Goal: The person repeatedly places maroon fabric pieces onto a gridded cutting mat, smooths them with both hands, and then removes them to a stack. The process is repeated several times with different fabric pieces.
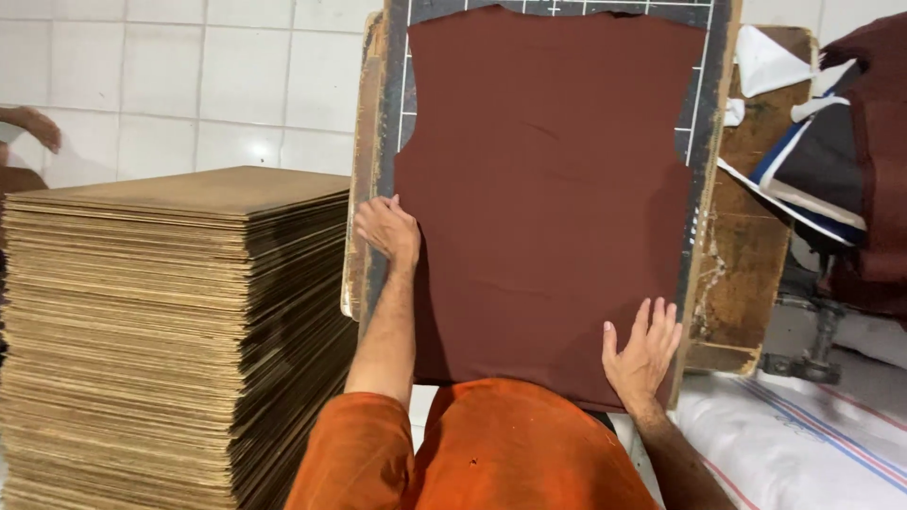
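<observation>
The left hand (387, 229) lies flat, fingers loosely curled, on the left edge of the maroon fabric panel (548, 198) at mid-frame, gripping nothing. The right hand (642, 349) presses open-palmed, fingers spread, on the panel's lower right corner. The panel covers a gridded board (707, 113) at centre. A tall stack of brown boards (170, 331) fills the left; folded cloth pieces (831, 179) sit upper right.
</observation>
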